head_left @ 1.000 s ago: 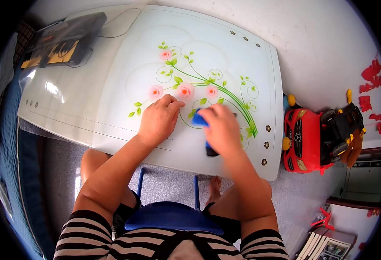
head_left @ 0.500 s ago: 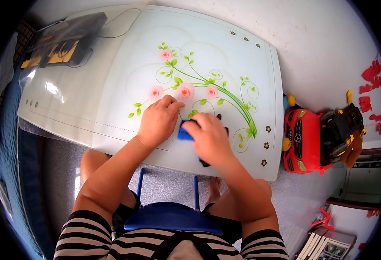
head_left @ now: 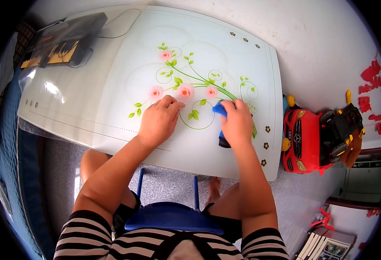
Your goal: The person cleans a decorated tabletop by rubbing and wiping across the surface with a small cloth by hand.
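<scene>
On the white table (head_left: pixel 125 43) with its pink-flower print rests my left hand (head_left: pixel 159 119), just below the middle blossom. Its fingers are curled in and the palm faces down, so anything beneath them is hidden. Further right, my right hand (head_left: pixel 237 121) is closed around a blue-and-black object (head_left: pixel 219 108). The blue part pokes out past the fingertips, and a black end shows below the hand near the wrist. My hand covers its middle, and I cannot tell its exact kind.
An electronic keyboard (head_left: pixel 71 50) lies under clear plastic at the table's far left, its cable trailing. Beside the right table edge stands a red toy car (head_left: pixel 305 141), with a black toy vehicle (head_left: pixel 344 130) next to it. A blue chair (head_left: pixel 173 216) is beneath me.
My right hand has moved right and slightly up over the table, carrying the blue-and-black object. The left hand has stayed in place.
</scene>
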A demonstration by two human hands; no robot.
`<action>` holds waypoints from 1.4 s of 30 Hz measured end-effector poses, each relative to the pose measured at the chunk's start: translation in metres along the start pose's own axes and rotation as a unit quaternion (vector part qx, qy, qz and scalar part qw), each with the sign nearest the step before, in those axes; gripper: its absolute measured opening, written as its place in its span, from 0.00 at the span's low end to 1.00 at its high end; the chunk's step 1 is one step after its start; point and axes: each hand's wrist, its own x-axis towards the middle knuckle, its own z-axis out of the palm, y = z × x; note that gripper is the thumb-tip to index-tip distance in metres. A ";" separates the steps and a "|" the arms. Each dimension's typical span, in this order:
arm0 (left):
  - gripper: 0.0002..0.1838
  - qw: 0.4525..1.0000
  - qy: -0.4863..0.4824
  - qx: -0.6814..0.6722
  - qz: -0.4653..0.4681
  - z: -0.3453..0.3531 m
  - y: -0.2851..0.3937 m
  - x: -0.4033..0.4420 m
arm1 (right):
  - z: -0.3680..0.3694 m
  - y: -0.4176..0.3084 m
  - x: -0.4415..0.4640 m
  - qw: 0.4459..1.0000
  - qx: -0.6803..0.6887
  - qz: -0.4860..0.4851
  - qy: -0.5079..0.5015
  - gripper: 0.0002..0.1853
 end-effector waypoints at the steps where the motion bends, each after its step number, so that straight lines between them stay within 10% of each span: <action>1: 0.11 1.000 -0.001 0.000 -0.001 0.000 0.000 0.000 | 0.000 -0.007 -0.002 0.999 0.001 -0.049 0.011 0.22; 10: 0.10 1.000 0.013 0.014 0.011 0.003 -0.003 0.000 | 0.004 -0.069 -0.031 0.971 0.122 -0.198 -0.057 0.25; 21: 0.10 1.000 0.001 0.002 0.000 0.000 0.000 0.000 | -0.004 0.003 0.002 0.998 -0.012 0.054 -0.011 0.21; 30: 0.09 1.000 0.012 0.018 0.009 0.002 -0.001 0.000 | 0.005 -0.071 -0.031 0.968 0.134 -0.211 -0.034 0.14; 42: 0.10 1.000 0.002 0.008 0.003 -0.001 0.001 0.001 | -0.004 0.004 0.003 0.998 -0.030 0.047 -0.011 0.19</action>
